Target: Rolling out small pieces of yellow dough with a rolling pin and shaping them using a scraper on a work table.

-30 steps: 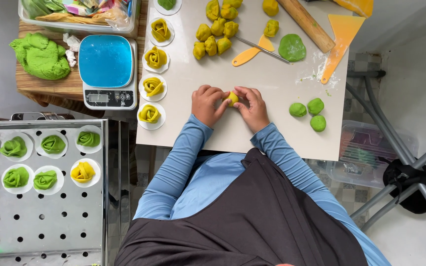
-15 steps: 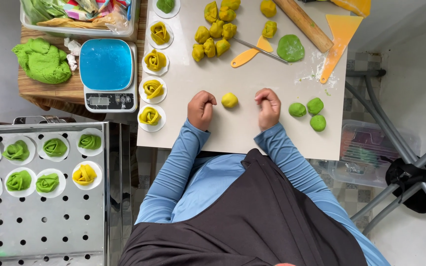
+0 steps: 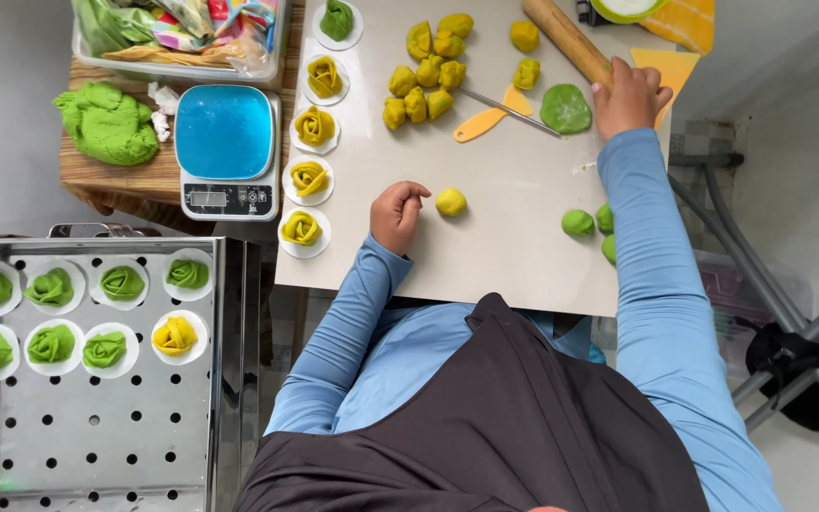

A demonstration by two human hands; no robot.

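A small yellow dough ball (image 3: 450, 202) lies on the white work board (image 3: 504, 246). My left hand (image 3: 398, 213) rests beside it with curled fingers and holds nothing. My right hand (image 3: 629, 95) is stretched to the far right of the board and grips the wooden rolling pin (image 3: 566, 40). A flattened green dough disc (image 3: 565, 108) lies just left of that hand. Three green dough balls (image 3: 578, 223) sit under my right forearm.
Several yellow dough pieces (image 3: 424, 81) and an orange-handled scraper (image 3: 490, 118) lie at the back. Yellow rose-shaped buns on paper rounds (image 3: 308, 178) line the board's left edge. A blue scale (image 3: 227, 142), green dough lump (image 3: 106, 121) and perforated steel tray with shaped buns (image 3: 78, 322) stand left.
Both hands let go of the yellow ball, which now lies on the board. My right hand moved up and right to the rolling pin; my left hand stayed beside the ball.
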